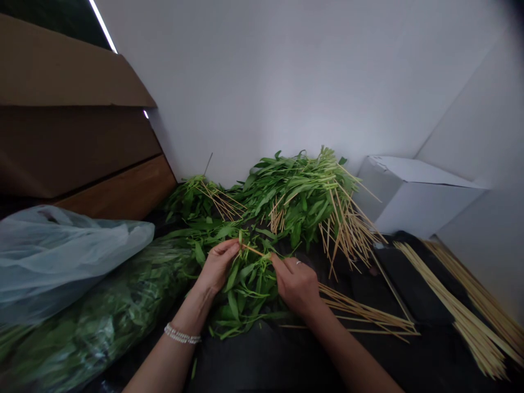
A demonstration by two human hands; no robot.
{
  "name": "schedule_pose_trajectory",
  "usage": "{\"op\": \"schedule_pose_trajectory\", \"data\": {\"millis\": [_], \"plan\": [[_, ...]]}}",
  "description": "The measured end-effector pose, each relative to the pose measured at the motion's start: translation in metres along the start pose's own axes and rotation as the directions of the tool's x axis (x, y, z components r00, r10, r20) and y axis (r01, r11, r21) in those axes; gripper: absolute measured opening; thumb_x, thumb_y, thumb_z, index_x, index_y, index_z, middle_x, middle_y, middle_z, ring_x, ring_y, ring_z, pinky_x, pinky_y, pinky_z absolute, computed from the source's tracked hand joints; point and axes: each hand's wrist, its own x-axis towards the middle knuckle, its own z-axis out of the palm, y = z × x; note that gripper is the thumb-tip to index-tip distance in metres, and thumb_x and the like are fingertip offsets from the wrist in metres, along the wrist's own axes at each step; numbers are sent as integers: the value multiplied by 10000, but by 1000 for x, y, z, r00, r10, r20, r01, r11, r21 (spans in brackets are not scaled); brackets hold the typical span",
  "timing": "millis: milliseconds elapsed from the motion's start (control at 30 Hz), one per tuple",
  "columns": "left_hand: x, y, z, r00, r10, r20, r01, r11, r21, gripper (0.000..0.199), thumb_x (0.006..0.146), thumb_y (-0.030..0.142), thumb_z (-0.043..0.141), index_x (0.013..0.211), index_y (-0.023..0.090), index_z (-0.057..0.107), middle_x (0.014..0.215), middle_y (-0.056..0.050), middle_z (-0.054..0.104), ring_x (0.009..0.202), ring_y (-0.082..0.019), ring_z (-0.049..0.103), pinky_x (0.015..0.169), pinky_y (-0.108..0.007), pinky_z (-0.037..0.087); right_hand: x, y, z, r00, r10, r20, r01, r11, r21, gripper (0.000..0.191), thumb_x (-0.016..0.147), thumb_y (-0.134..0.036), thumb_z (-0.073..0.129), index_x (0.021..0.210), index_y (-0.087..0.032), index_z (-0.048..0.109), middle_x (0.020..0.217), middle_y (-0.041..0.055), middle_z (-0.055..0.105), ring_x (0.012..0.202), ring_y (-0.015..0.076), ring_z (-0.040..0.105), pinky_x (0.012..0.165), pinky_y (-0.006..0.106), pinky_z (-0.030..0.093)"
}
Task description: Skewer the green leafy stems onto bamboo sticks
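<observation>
My left hand (218, 267) and my right hand (297, 286) hold a bunch of leafy green stems (248, 289) between them, low over a black cloth (262, 360). A thin bamboo skewer (254, 250) runs across the top of the bunch. My right fingertips pinch it, and my left fingers grip the stems at its far end. Just beyond my hands lies a large heap of greens with many skewers poking through (303, 196). A smaller skewered heap (196, 199) lies to its left.
Long loose skewers (368, 310) lie to the right of my right hand, and thicker bundles (462, 305) lie at the far right. Greens fill a translucent plastic bag (94, 305) on the left. A white box (417, 196), cardboard (73, 109) and a white wall (262, 71) surround the area.
</observation>
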Motion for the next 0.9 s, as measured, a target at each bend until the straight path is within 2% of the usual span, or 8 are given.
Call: {"op": "schedule_pose_trajectory", "data": {"millis": [500,900], "plan": [[1,1,-3,1000,-21,-22,20,1000,-9,341,441,289,917,722,167,768,666,-14,745,606,-117,645,652,-229,501,0,-1,0,1000,-7,-22,7,1000,18,306,917,-119,428,1121,-137,655,668,24,570,620,144,511,573,284,327],[-4,5,4,996,-47,72,48,999,-15,349,449,312,922,717,149,769,647,-22,739,602,-108,635,653,-212,499,-2,0,3,999,-14,-35,14,1000,10,319,924,-108,407,1122,-138,656,672,17,580,624,135,512,581,281,320]]}}
